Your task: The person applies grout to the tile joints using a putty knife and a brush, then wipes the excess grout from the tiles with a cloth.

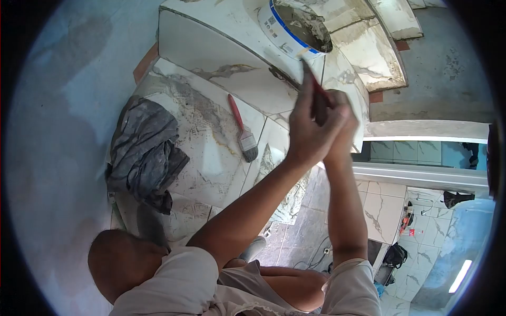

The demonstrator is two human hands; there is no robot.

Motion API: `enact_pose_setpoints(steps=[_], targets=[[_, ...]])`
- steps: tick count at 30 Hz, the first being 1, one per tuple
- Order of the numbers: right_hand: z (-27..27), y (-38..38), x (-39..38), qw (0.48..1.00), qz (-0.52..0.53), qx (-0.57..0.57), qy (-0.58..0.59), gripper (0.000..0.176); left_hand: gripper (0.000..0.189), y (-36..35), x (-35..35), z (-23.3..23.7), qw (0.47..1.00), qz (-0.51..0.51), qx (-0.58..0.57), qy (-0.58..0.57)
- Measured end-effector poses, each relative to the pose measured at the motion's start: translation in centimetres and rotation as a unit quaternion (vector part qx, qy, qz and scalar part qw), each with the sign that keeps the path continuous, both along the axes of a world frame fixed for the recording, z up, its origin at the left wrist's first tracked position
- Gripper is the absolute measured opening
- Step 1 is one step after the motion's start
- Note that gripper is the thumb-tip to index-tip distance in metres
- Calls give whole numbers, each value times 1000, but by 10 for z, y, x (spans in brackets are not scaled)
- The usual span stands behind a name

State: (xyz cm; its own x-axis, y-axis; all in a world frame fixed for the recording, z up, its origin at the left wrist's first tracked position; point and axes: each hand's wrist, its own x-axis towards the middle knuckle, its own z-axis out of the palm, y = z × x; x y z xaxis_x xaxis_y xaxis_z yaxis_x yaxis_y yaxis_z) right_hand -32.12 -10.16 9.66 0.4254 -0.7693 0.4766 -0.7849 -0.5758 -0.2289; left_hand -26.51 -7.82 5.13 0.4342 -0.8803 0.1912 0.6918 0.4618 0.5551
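My left hand (308,129) and my right hand (345,113) are close together and overlap in the middle of the view. Both are closed around a slim red-handled tool (317,90), blurred, its narrow dark tip pointing up. I cannot make out what kind of tool it is. Its tip is at the near rim of a white bucket (284,37) with a blue edge, which holds grey mortar-like mix (308,26). The bucket stands on a marble-patterned tiled step. Left of my hands, a red-handled paintbrush (243,129) lies on the stained lower tile.
A crumpled dark plastic sheet (150,150) lies at the left beside the wall (58,131). Tiled steps (226,63) with mortar-smeared edges curve across the top. Far below at the right are a tiled floor (316,210), a counter and a black bag (395,255).
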Motion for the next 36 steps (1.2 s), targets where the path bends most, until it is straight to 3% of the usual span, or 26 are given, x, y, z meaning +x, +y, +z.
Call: enact_pose_setpoints(steps=[3,5,8,12,15,16,17,18,19,20,21,23,24,25,27,30,34,36], targets=[[33,10,4,999,-19,21,22,9,86,-1,-12,16,1000,20,-22,-6],[41,8,7,999,-12,39,36,10,86,9,-13,27,997,42,16,57],[42,-7,19,980,83,140,112,12,84,12,-7,23,990,98,69,80],[26,-49,39,972,161,121,119,13,85,-13,21,16,984,107,116,85],[29,-62,45,971,140,150,123,18,86,-31,19,16,987,84,131,35],[33,-62,45,980,140,89,107,16,81,-17,25,40,982,106,154,12],[40,-58,47,986,140,28,90,14,75,-14,38,43,998,44,42,6],[59,-52,43,990,65,92,82,21,73,-20,35,44,998,11,-4,61],[72,-44,40,988,77,110,72,18,71,-26,30,47,992,-22,-53,115],[73,-37,39,989,54,116,77,18,68,-24,24,45,999,26,6,44],[71,-30,39,989,32,119,80,17,78,-19,19,40,996,67,45,-33],[52,-9,41,991,38,99,82,15,91,0,15,38,983,172,60,-10],[30,-6,34,990,63,128,17,12,100,9,12,25,986,145,79,6],[19,4,33,983,60,176,-10,12,95,11,11,16,986,140,64,64],[-9,8,33,989,53,136,31,14,89,22,21,3,988,71,116,71],[-45,5,32,991,62,105,-47,13,84,7,14,-47,983,110,139,-48],[-69,3,29,987,52,82,-131,15,85,-2,23,-59,984,109,100,-96],[-80,3,19,988,27,53,-142,18,84,-1,21,-61,974,113,94,-174]])
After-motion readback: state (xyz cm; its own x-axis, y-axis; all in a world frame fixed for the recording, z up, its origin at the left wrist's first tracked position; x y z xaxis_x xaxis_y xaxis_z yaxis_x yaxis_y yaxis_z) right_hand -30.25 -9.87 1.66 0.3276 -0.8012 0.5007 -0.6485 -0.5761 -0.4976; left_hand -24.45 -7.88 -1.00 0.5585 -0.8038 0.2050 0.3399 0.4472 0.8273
